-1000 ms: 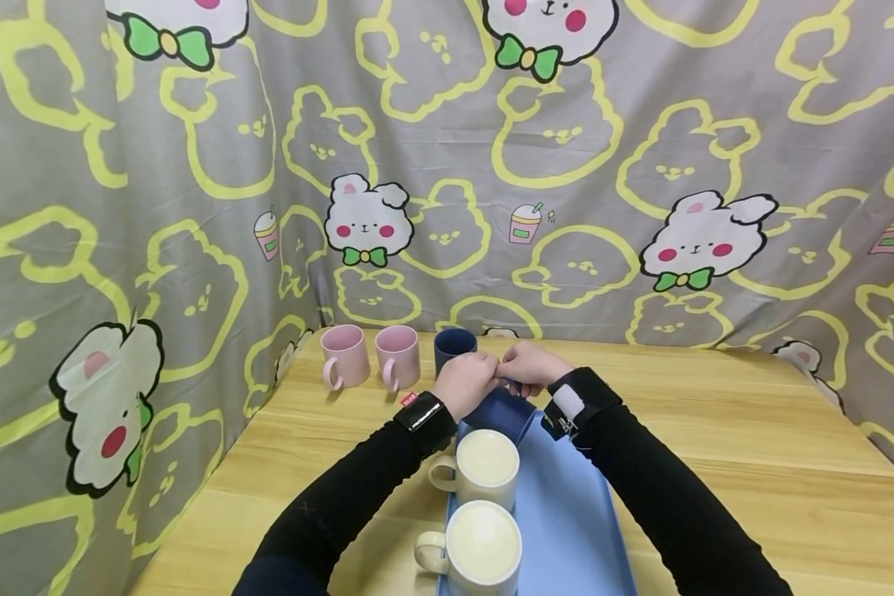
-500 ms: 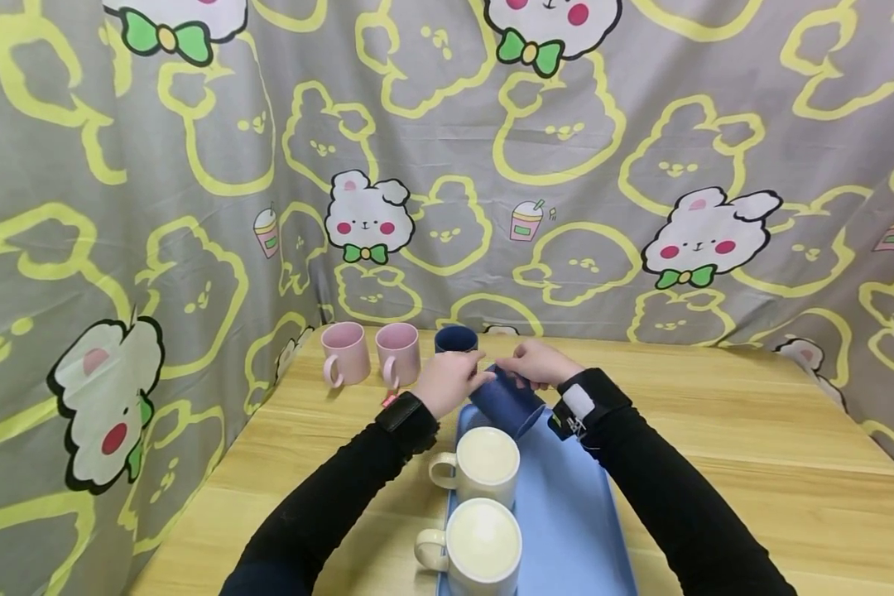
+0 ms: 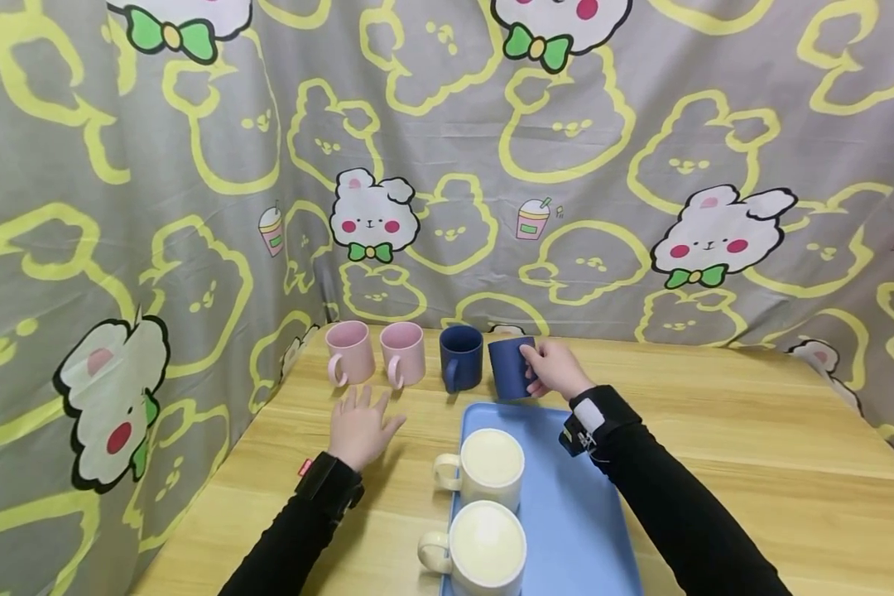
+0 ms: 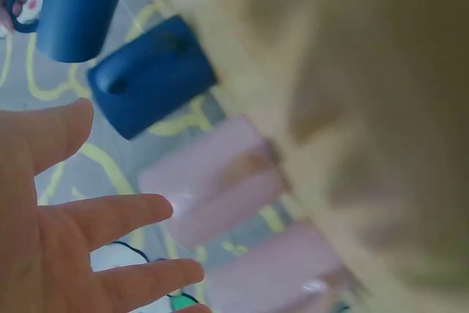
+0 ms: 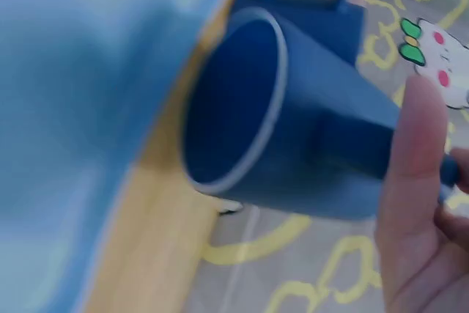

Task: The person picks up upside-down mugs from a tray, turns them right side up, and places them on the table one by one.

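We hold a navy mug (image 3: 510,370), mouth down and tilted, just beyond the 12 o'clock end of the tray (image 3: 577,505), our right hand (image 3: 555,367) curling fingers round its handle (image 5: 359,143). An upright mug (image 3: 461,358) stands at its 9 o'clock, then pink mugs (image 3: 404,356); toward 8, our left hand (image 3: 359,430) spreads empty fingers over the surface (image 3: 752,439).

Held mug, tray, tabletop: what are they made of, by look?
Held mug: probably ceramic, matte blue; soft shading without sharp glints, though plastic is possible.
Tray: likely plastic, smooth; uniform blue with a moulded-looking rim.
Tabletop: wood or printed laminate, satin-looking; visible grain streaks.
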Motion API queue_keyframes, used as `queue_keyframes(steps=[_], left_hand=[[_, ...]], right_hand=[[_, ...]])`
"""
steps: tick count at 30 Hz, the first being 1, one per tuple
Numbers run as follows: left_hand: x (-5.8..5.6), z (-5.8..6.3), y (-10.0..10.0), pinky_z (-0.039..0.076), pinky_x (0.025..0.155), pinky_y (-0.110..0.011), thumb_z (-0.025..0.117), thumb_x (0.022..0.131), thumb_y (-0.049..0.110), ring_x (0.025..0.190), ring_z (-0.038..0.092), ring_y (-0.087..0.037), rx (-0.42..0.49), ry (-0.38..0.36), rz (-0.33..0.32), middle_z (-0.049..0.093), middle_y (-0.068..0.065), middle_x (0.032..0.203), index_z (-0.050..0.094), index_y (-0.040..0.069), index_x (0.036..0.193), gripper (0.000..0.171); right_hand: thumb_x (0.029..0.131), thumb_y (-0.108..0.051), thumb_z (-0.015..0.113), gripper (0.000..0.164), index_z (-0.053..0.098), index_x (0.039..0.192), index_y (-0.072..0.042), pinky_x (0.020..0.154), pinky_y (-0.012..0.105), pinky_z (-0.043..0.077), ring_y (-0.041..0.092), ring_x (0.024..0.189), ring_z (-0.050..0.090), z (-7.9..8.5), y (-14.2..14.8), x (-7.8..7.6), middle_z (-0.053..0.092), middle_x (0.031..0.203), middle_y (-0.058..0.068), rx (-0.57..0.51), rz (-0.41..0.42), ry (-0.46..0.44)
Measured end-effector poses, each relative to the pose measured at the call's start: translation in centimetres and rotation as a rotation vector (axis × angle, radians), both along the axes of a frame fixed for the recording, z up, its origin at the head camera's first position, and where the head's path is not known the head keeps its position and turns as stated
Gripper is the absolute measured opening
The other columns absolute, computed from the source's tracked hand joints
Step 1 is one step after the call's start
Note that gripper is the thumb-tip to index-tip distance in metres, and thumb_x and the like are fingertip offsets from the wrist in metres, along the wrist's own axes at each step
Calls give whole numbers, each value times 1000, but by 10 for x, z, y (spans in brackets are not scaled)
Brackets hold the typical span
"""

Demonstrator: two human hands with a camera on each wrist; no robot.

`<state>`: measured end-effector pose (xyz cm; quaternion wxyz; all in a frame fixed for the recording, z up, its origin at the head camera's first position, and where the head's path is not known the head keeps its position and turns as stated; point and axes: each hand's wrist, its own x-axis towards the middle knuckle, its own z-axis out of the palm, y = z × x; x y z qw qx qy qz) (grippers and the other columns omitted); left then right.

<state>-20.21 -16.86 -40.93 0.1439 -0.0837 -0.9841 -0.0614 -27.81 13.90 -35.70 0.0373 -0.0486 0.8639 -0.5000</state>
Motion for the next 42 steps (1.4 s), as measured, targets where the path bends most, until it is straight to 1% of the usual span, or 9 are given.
queue_keyframes(steps=[5, 9, 12, 16, 20, 23, 29, 34, 42], left_hand=[[18, -15, -13, 19, 107, -67, 54, 97, 43, 136, 27, -50, 43, -105, 18, 35, -32, 146, 52, 5, 139, 57], [30, -20, -17, 14, 108, -68, 51, 98, 44, 139, 20, -51, 75, -135, 17, 29, -32, 149, 47, 7, 143, 59], [34, -20, -20, 14, 107, -69, 52, 98, 44, 139, 19, -51, 93, -132, 16, 28, -32, 150, 47, 7, 144, 59], [36, -20, -22, 13, 108, -69, 52, 98, 45, 139, 18, -51, 95, -147, 29, 27, -31, 151, 46, 7, 145, 60], [37, -19, -24, 12, 108, -69, 51, 99, 45, 139, 17, -51, 96, -167, 38, 26, -31, 151, 45, 8, 145, 60], [37, -17, -25, 12, 108, -69, 51, 98, 45, 139, 17, -51, 101, -172, 41, 27, -31, 150, 46, 8, 144, 59], [37, -16, -27, 11, 108, -69, 50, 99, 45, 140, 16, -51, 94, -188, 52, 27, -31, 151, 47, 8, 144, 59], [36, -16, -28, 11, 108, -68, 50, 99, 45, 140, 16, -50, 90, -192, 67, 26, -31, 151, 47, 8, 144, 59], [39, -14, -28, 11, 109, -67, 52, 98, 43, 140, 17, -49, 97, -193, 66, 26, -33, 149, 49, 5, 142, 58]], right_hand=[[105, -22, 44, 33, 50, 88, 5, 54, 32, 57, 14, 52, 62, -20, -4, 5, 59, 82, 18, -16, -69, 86], [105, -22, 45, 31, 51, 90, 4, 53, 30, 57, 15, 55, 62, -36, -6, 8, 59, 84, 20, -28, -121, 126], [104, -21, 45, 29, 50, 89, 3, 53, 30, 57, 16, 56, 63, -45, -7, 10, 60, 83, 20, -31, -143, 154], [104, -20, 46, 28, 49, 89, 3, 55, 32, 57, 19, 59, 65, -53, -9, 10, 59, 83, 20, -22, -151, 176], [104, -21, 45, 28, 50, 91, 3, 60, 32, 57, 22, 64, 66, -58, -10, 9, 58, 85, 18, 1, -147, 153], [104, -23, 44, 29, 52, 92, 3, 62, 33, 56, 22, 67, 67, -60, -11, 8, 59, 85, 17, 47, -152, 149], [101, -20, 51, 31, 56, 81, 2, 57, 31, 48, 22, 64, 67, -63, -14, 8, 65, 73, 13, 164, -154, 189], [101, -20, 52, 33, 60, 81, 5, 55, 29, 45, 21, 63, 66, -64, -15, 8, 68, 74, 14, 171, -139, 151], [101, -20, 51, 35, 62, 82, 6, 54, 30, 50, 22, 61, 67, -63, -17, 6, 69, 78, 18, 156, -126, 117]])
